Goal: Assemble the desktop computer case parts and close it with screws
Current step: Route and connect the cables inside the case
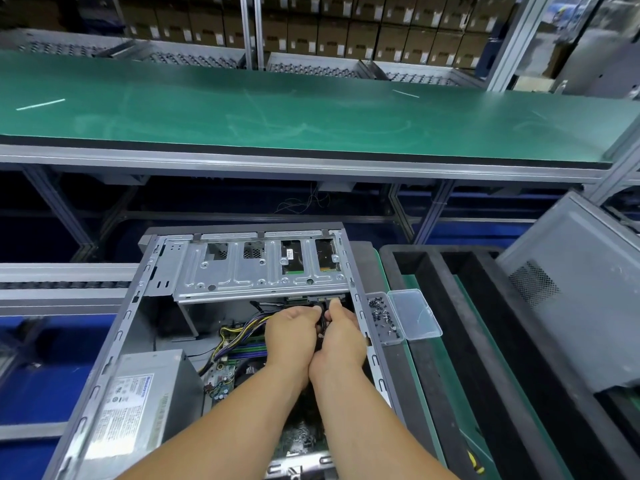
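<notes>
Computer case (145, 323) open, your left hand (289, 332) and right hand (341, 337) fingers pinching black cables (320, 315) under drive cage (263, 268), PSU label (119, 415) unreadable, screw box (384, 317) beside.

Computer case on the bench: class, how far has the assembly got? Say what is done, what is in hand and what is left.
Done: the power supply and drive cage sit inside the open case. In hand: the left hand and right hand grip black cables just below the cage. Left: the grey side panel leans off to the right, and the screws lie in their open box, so closing has not begun.
</notes>
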